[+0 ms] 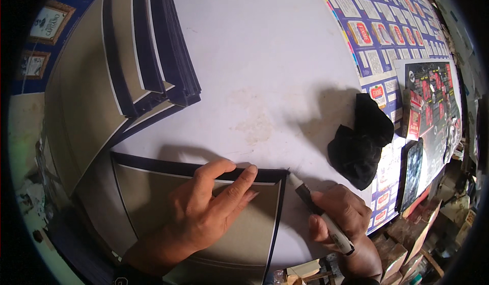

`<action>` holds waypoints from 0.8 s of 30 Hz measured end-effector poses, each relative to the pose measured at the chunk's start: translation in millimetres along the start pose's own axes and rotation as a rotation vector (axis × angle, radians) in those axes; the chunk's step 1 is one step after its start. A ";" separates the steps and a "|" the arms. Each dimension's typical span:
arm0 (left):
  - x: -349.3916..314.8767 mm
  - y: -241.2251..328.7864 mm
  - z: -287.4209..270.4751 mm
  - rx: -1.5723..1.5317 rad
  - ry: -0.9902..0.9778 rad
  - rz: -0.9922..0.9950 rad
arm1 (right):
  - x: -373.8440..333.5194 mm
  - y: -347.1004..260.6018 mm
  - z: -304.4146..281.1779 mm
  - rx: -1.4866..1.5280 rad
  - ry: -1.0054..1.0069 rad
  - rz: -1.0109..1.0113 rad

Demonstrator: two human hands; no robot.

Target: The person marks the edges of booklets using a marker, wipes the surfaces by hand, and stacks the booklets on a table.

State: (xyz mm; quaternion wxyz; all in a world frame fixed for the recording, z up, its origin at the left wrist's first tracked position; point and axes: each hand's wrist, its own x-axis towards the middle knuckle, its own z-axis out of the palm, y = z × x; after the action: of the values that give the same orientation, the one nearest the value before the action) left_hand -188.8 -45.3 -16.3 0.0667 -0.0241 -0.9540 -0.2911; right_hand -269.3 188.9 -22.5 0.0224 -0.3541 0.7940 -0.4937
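Dark-edged board panel (244,234) lies between six and seven o'clock on the bench (275,71), whose broad white top takes up most of the view and carries faint brownish stains near the centre. At two o'clock spreads a large purple printed sheet (379,30), patterned with rows of repeated red-and-white labels. At ten o'clock sits a stack of similar panels (84,96), brown-faced with dark blue and white edge strips, fanned so that several edges show.

The panel under the hands has a brown face, a dark blue band along its twelve o'clock edge with a thin white line beneath, and a narrower dark border down its three o'clock side. Its eleven o'clock corner is just beside the stack.

At three o'clock, over the printed sheet, lies a black poster (438,96) with red patches. The left hand (209,203), toward seven o'clock, rests on the panel with fingers spread toward the dark band, its grip released. The right hand (344,214), between four and five o'clock, has its grip clenched around a marker (336,232). A crumpled black cloth (361,142) lies at three o'clock, with a dark glossy slab (410,173) and a small red-and-white box (412,116) beyond it. The marker's tip points toward ten or eleven o'clock, at the panel's one o'clock corner; whether it touches, I cannot tell.
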 end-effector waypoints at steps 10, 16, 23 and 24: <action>0.6 2.2 -0.4 0.011 0.009 -0.002 | 2.3 1.5 -1.2 0.010 0.005 -0.022; -0.2 1.8 1.9 0.011 0.020 -0.023 | -2.3 6.2 0.9 0.034 0.005 -0.046; -2.0 0.2 4.8 0.021 0.045 -0.008 | 0.8 3.2 -0.2 0.035 -0.020 -0.021; -2.0 0.6 4.2 0.021 0.044 -0.008 | 2.0 2.4 0.0 0.007 -0.010 -0.019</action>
State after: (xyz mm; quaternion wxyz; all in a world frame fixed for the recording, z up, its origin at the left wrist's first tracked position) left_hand -187.2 -42.5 -19.7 0.0867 -0.0134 -0.9555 -0.2817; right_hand -272.2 188.4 -23.8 0.0228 -0.3639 0.7887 -0.4950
